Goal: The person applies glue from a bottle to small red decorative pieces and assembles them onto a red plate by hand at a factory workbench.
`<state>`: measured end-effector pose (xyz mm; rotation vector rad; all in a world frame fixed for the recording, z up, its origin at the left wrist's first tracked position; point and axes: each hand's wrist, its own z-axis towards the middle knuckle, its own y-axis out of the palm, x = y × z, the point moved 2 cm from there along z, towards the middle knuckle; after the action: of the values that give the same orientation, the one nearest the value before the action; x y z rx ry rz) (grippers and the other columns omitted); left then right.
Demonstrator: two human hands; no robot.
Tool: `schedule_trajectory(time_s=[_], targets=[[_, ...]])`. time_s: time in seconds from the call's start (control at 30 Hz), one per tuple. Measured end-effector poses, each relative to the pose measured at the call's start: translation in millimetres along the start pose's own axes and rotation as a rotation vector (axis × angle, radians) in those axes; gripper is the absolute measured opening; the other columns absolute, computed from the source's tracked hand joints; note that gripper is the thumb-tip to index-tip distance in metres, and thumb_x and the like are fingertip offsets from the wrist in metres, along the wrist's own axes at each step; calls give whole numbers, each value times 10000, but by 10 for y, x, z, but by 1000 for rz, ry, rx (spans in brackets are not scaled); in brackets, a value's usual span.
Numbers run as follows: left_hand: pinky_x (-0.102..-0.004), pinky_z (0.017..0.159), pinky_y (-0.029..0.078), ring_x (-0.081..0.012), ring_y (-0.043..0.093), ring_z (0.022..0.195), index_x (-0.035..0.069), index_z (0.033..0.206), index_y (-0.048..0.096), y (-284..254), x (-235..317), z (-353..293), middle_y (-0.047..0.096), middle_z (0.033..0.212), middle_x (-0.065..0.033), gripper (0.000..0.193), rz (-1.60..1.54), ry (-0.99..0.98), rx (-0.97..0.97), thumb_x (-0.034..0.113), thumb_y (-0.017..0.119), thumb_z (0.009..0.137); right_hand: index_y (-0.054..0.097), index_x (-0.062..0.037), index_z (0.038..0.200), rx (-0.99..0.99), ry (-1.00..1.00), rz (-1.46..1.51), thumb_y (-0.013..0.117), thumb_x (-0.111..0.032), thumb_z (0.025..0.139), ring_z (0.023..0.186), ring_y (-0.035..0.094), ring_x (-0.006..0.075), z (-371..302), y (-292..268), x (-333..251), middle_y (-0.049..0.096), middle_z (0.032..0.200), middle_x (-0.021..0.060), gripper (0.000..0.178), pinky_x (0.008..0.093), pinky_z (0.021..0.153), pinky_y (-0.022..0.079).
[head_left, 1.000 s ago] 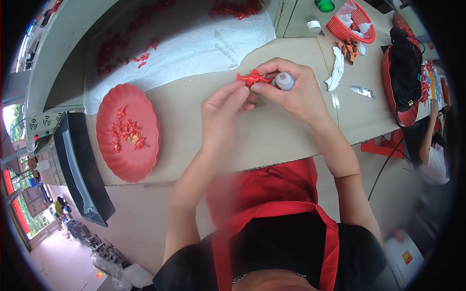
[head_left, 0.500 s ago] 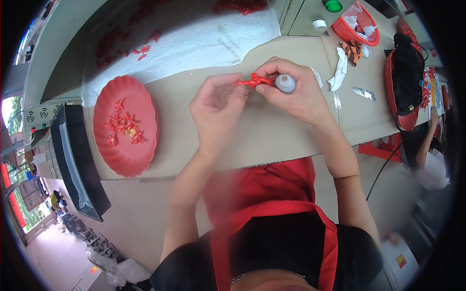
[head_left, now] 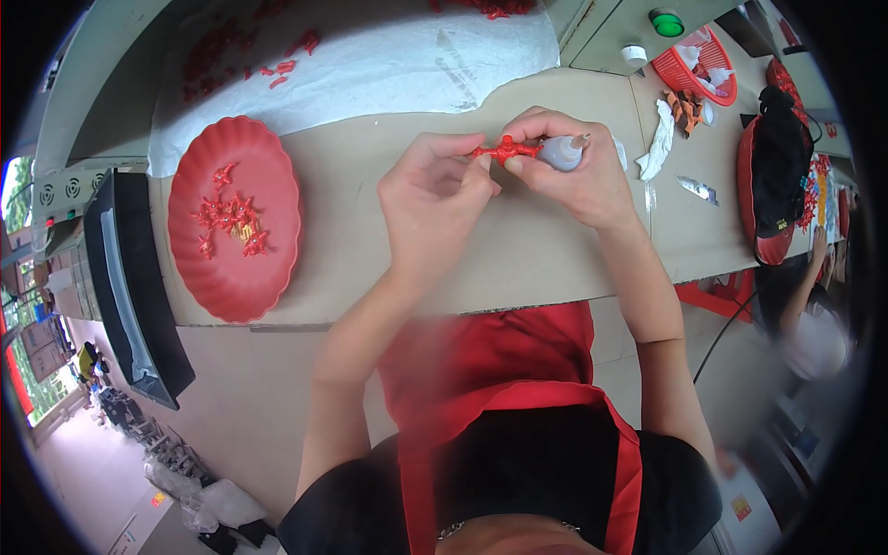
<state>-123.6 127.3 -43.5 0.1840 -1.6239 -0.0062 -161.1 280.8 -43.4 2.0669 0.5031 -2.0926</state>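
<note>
Between my two hands is a small glossy red plastic figurine (head_left: 508, 151) with limbs sticking out. My left hand (head_left: 430, 185) is closed, pinching the figurine's left end between thumb and fingertips. My right hand (head_left: 585, 185) is closed too, its thumb and fingers on the figurine's right part. A small translucent squeeze bottle (head_left: 559, 154) with a narrow nozzle also rests in my right hand, lying with its tip to the right. To the left, several similar red figurines (head_left: 222, 211) lie in a scalloped red oval tray (head_left: 199, 282).
A white sheet (head_left: 388, 79) under a grey housing (head_left: 606, 37) carries loose red parts. At the right are a red basket (head_left: 731, 88), crumpled white cloth (head_left: 659, 139), a metal blade-like piece (head_left: 698, 191) and a black bag (head_left: 782, 176). A black bin (head_left: 139, 296) hangs left; another person sits far right.
The squeeze bottle has tipped so that its nozzle points right. Both hands, still on the figurine, have shifted slightly to the right in view, and my left fingers have closed further over its end.
</note>
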Motion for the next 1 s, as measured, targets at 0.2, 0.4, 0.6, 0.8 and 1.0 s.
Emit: schedule_trajectory(time_s=[0.2,0.4,0.6,0.8,1.0], targets=[[-194,543,435,-82,592,596,-57,962,593,11,10,-10,621,700,-58,151,10,-5,2,-33,564,816,623,41,851,12,-32,20,596,64,705,773,539,110,2,-1,8,599,841,57,150,231,694,427],[-194,541,438,-82,588,585,-55,972,590,14,-10,-8,619,699,-56,156,-5,-25,-6,-24,564,822,625,41,851,9,-59,20,596,73,704,785,546,109,6,-13,29,601,851,61,153,230,703,438],[-208,622,465,-95,596,698,-52,1038,575,43,7,-10,625,862,-75,211,-84,56,-3,-22,591,830,615,31,915,13,24,92,631,37,747,797,553,90,-18,-17,-53,617,888,51,169,205,713,440],[-258,755,498,-121,597,841,-48,1071,580,20,-86,27,618,962,-91,248,-71,163,-15,-9,616,829,579,9,991,62,82,217,678,-44,770,735,583,85,-15,15,-1,628,872,58,248,202,635,464],[-264,792,479,-127,579,892,-45,1074,587,17,-100,45,619,986,-90,248,-136,117,-69,-14,612,829,582,0,989,106,95,166,681,-59,775,717,583,82,-12,21,20,631,870,51,243,201,611,465]])
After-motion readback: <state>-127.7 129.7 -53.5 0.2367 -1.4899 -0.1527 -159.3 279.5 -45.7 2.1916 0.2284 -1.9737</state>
